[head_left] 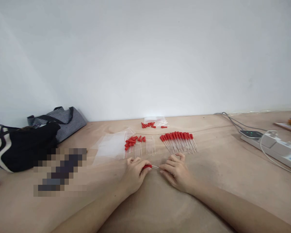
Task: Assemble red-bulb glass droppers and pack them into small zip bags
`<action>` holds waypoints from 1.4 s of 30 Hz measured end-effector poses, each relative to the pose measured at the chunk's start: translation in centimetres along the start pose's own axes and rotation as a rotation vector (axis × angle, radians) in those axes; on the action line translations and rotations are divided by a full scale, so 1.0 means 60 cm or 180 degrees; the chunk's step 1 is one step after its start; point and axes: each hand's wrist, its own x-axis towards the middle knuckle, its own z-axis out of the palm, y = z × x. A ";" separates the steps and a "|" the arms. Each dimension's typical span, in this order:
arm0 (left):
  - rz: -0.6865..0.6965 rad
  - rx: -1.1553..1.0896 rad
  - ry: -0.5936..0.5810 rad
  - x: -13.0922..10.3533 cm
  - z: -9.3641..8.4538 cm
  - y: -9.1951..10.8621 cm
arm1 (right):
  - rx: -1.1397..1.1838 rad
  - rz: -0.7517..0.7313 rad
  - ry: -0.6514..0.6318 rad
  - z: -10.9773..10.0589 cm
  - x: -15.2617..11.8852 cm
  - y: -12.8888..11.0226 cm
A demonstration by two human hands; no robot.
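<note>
My left hand point(137, 171) is closed round a red rubber bulb point(147, 166). A thin clear tube sticks out of the bulb to the right, and its far end meets the fingertips of my right hand point(175, 170), which are pinched together. Beyond my right hand lies a fanned row of several clear droppers with red bulbs point(178, 136). Loose red bulbs point(130, 142) and two groups of bare clear tubes point(150, 146) rest on the table beyond my left hand, partly beside clear plastic bags point(111, 145).
More red bulbs point(147, 124) and tubes lie near the wall by a small bag point(155, 119). A black bag point(26, 145) and a striped bag point(68, 123) stand left, near a pixelated patch. A power strip point(276, 152) with cables and a small device point(251, 134) sits right.
</note>
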 end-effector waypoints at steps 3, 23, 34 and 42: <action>0.0065 -0.0041 -0.0043 -0.001 0.000 0.003 | -0.0031 -0.0050 0.0091 0.007 -0.001 0.003; 0.0488 -0.0139 0.0273 -0.010 -0.001 0.025 | 0.0190 -0.0126 -0.0044 -0.001 0.012 -0.017; 0.0462 -0.0093 0.0335 0.001 -0.005 0.002 | 0.0140 -0.0165 -0.0248 -0.022 0.021 0.002; 0.0568 -0.0091 0.0395 -0.006 0.002 0.000 | 0.0132 -0.0121 -0.0327 -0.006 0.014 -0.005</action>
